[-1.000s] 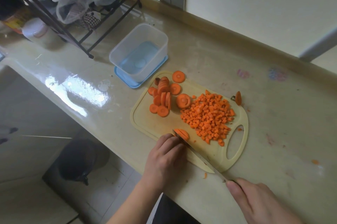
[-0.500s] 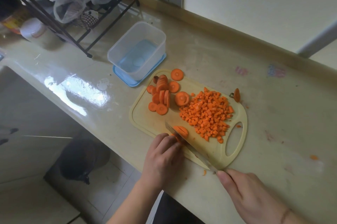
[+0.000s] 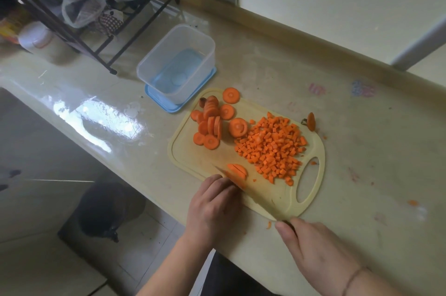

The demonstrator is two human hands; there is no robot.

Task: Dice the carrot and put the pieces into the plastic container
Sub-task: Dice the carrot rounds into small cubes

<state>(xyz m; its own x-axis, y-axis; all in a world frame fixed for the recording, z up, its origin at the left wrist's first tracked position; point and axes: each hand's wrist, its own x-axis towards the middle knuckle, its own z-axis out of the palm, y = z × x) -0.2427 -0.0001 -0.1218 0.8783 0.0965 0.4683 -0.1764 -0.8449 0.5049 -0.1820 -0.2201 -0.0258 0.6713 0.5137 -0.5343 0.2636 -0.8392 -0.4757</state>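
Observation:
A pale yellow cutting board [image 3: 185, 151] lies on the counter. A heap of diced carrot [image 3: 272, 148] covers its right half, and several carrot rounds [image 3: 212, 124] lie at its far left. My right hand [image 3: 316, 250] grips a knife [image 3: 255, 195] whose blade cuts through a carrot slice [image 3: 237, 170] at the board's near edge. My left hand [image 3: 214, 201] holds that slice with curled fingers, just left of the blade. The empty clear plastic container [image 3: 176, 64] stands on its blue lid beyond the board.
A black wire rack [image 3: 91, 30] with bags and netting stands at the back left, a white jar [image 3: 36, 37] beside it. A carrot end [image 3: 310, 121] lies off the board's far right corner. The counter edge runs just below my hands, floor beneath.
The knife has slid left along the slice, making another cut; strips now lie to the blade's right. My left hand has backed off slightly leftward.

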